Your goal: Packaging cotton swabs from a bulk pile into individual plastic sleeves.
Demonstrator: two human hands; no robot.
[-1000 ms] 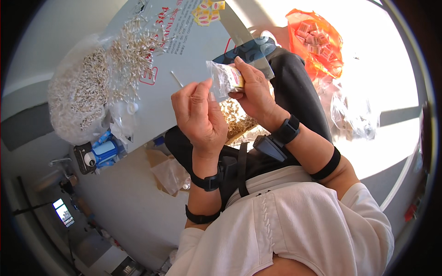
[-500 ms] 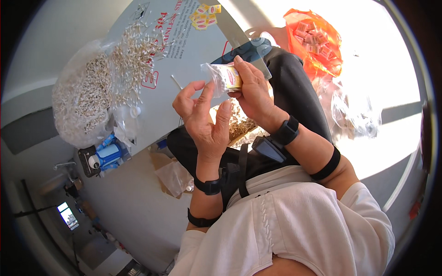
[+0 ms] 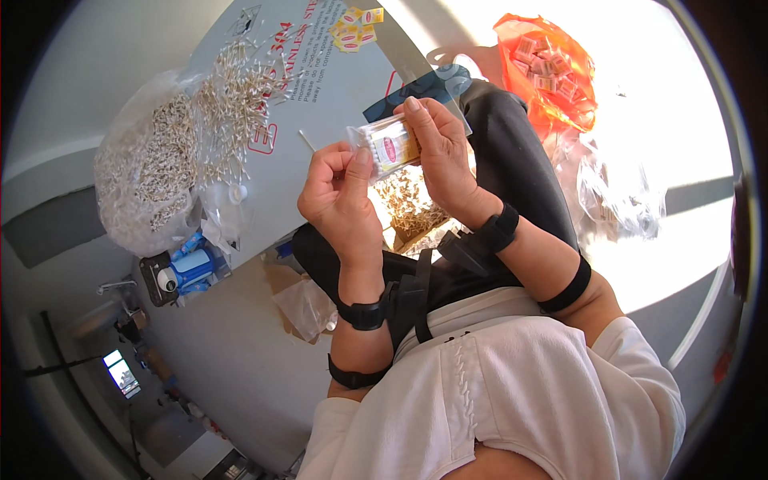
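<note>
Between my two hands is a small clear packet of cotton swabs [image 3: 390, 150] with a yellow, white and red label. My left hand [image 3: 344, 184] pinches its left end, the thumb lying over the plastic. At the other end my right hand [image 3: 444, 152] grips the packet, thumb on top. White swab tips show along the packet's left side. Under my hands, a box of loose swabs [image 3: 412, 210] sits by my lap, partly hidden by my arms. One loose swab [image 3: 307, 142] lies on the table just beyond my left hand.
The grey table [image 3: 276, 184] holds a large plastic bag of swabs [image 3: 156, 160], a spilled swab heap [image 3: 232, 96], yellow labels [image 3: 356, 30] and a blue bottle [image 3: 190, 269]. Right of my leg are an orange bag of packed packets [image 3: 548, 72] and a clear bag [image 3: 620, 196].
My left fingers, spread beside the packet before, have closed on its left end. The packet has turned so that its label and swabs face up more fully.
</note>
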